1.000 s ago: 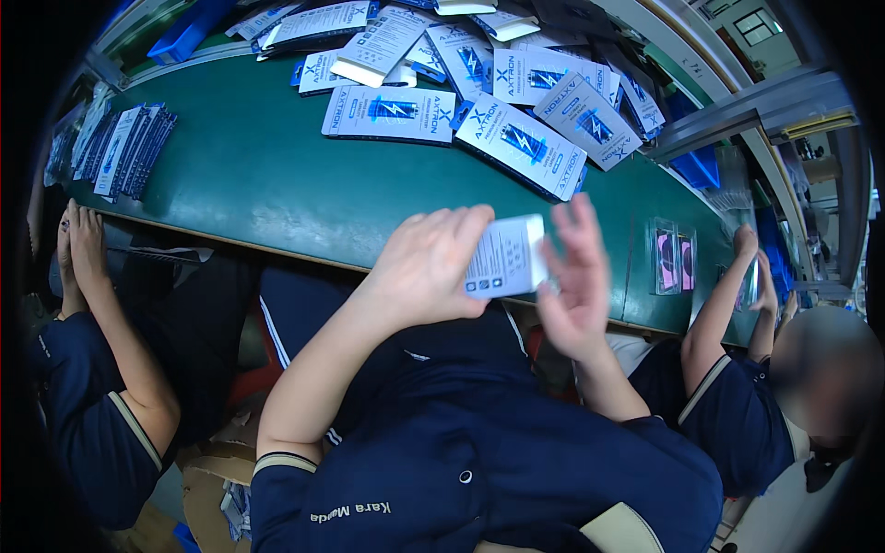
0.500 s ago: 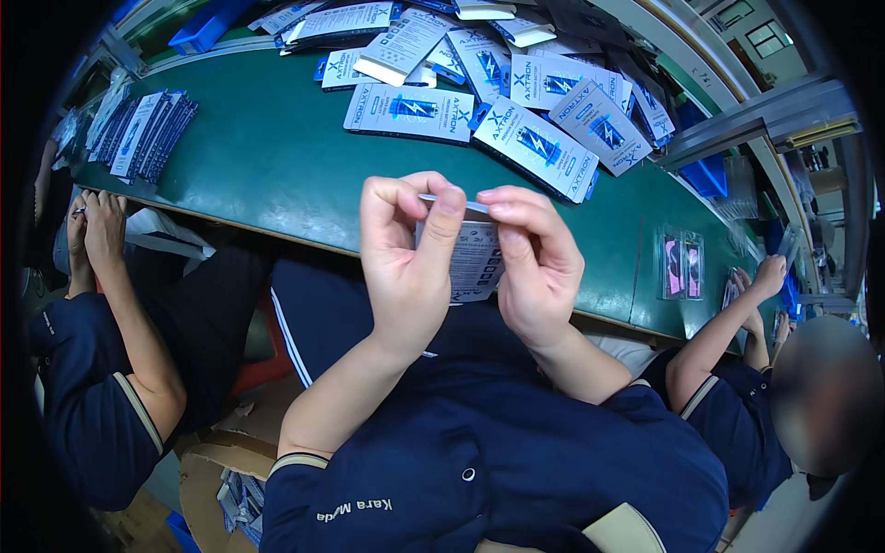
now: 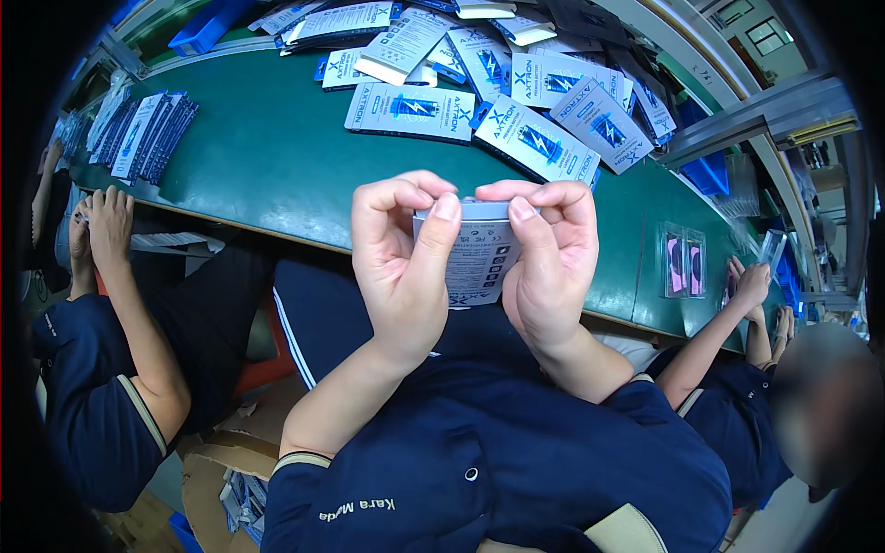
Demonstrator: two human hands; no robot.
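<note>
Between my hands is a small flat carton (image 3: pixel 477 265), upright just in front of the table edge, its grey-white printed back facing me. My left hand (image 3: pixel 403 253) pinches its top left corner, thumb on the near face and fingers curled behind. At the top right corner my right hand (image 3: pixel 551 258) grips likewise, its thumb pressed by the upper edge. The carton's top end appears folded over. Its far side is hidden by my fingers.
Many similar cartons (image 3: pixel 410 112) lie heaped at the back of the green table (image 3: pixel 267 138). A row of cartons (image 3: pixel 143 136) stands far left, and a clear tray with pink-and-black pieces (image 3: pixel 682 264) lies right. Co-workers sit on both sides; an open cardboard box (image 3: pixel 207 479) is lower left.
The carton's top flap, raised before, now lies down along the top edge. My right thumb has moved up to that edge. The co-worker at right now raises a clear piece.
</note>
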